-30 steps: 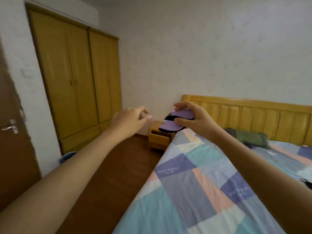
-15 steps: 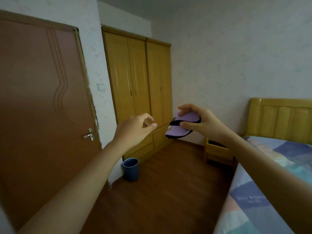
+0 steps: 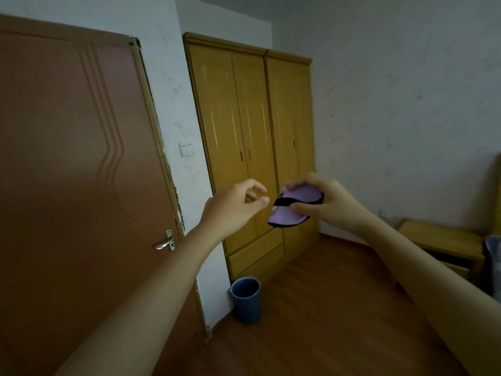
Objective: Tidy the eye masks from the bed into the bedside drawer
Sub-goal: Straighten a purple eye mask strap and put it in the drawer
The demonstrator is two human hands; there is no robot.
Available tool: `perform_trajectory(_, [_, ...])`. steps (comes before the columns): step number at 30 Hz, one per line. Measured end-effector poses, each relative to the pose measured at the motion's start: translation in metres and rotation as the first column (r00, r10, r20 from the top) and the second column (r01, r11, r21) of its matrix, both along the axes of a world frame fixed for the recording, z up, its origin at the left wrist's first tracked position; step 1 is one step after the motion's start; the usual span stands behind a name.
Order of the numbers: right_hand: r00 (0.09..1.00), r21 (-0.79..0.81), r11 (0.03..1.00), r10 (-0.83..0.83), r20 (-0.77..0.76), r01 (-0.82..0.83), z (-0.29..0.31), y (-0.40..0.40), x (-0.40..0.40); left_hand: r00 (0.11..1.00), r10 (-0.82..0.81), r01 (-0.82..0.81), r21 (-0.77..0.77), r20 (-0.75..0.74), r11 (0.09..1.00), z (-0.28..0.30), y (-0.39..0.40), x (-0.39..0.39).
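While right hand (image 3: pixel 329 204) fingers pinch purple eye mask (image 3: pixel 294 210), left hand (image 3: pixel 234 206) half-curled, empty.

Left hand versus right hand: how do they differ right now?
The right hand is closed on the folded purple eye mask; the left hand holds nothing. The right hand's thumb presses the mask's black strap, while the left hand's fingers curl loosely just short of the mask. Both are raised at the same height, in front of the wardrobe.

Door (image 3: pixel 67 172) on the left, wardrobe (image 3: pixel 252 147) to its right, bin (image 3: pixel 246 299) on the floor between them; bedside cabinet (image 3: pixel 444 240) far right by the bed (image 3: pixel 493 256)
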State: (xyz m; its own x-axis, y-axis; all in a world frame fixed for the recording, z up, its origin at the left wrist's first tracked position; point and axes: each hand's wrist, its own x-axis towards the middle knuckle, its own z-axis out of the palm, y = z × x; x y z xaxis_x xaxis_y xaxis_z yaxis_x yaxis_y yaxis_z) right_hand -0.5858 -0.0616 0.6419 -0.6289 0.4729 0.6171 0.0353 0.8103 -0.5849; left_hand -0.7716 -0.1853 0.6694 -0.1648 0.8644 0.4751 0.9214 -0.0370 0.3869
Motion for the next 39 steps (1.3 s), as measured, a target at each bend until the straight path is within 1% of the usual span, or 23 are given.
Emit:
perform_trajectory(5, [0.996,-0.021,0.997,-0.074,0.041,0.075,-0.014,0.085,-0.048,0.998,-0.053,0.053,-0.007,-0.021,0.999,0.0,0.09,-0.053])
perform_trajectory(9, [0.982,-0.01,0.985,-0.172,0.08,0.173,-0.025,0.15,-0.072,0.99,-0.126,0.123,-0.06,-0.061,0.991,-0.016,0.173,-0.096])
perform_trajectory(12, [0.957,-0.039,0.961,-0.269,0.112,0.275,-0.031,0.194,-0.073,0.982,-0.171,0.162,-0.113,-0.077,0.98,-0.034,0.238,-0.118])
perform_trajectory(15, [0.91,-0.037,0.919,-0.382,0.16,0.392,-0.037,0.236,-0.058,0.968,-0.224,0.207,-0.149,-0.111,0.967,-0.051,0.309,-0.124])
perform_trajectory(18, [0.865,-0.052,0.873,-0.471,0.173,0.485,-0.042,0.285,-0.03,0.945,-0.291,0.263,-0.181,-0.15,0.948,-0.061,0.395,-0.11])
perform_trajectory(20, [0.832,-0.052,0.839,-0.527,0.173,0.542,-0.045,0.323,-0.01,0.928,-0.352,0.329,-0.18,-0.119,0.927,-0.064,0.454,-0.09])
perform_trajectory(23, [0.805,-0.045,0.811,-0.57,0.163,0.583,-0.051,0.391,0.021,0.897,-0.433,0.418,-0.151,-0.087,0.896,-0.071,0.541,-0.054])
perform_trajectory(27, [0.797,-0.093,0.795,-0.584,0.152,0.6,-0.057,0.491,0.062,0.884,-0.467,0.455,-0.162,-0.037,0.875,-0.087,0.653,-0.009])
perform_trajectory(33, [0.785,-0.161,0.771,-0.589,0.189,0.617,-0.072,0.627,0.108,0.873,-0.488,0.483,-0.17,0.015,0.859,-0.106,0.795,0.04])
perform_trajectory(39, [0.759,-0.177,0.747,-0.581,0.295,0.641,-0.118,0.765,0.143,0.853,-0.519,0.516,-0.236,0.053,0.824,-0.147,0.941,0.082])
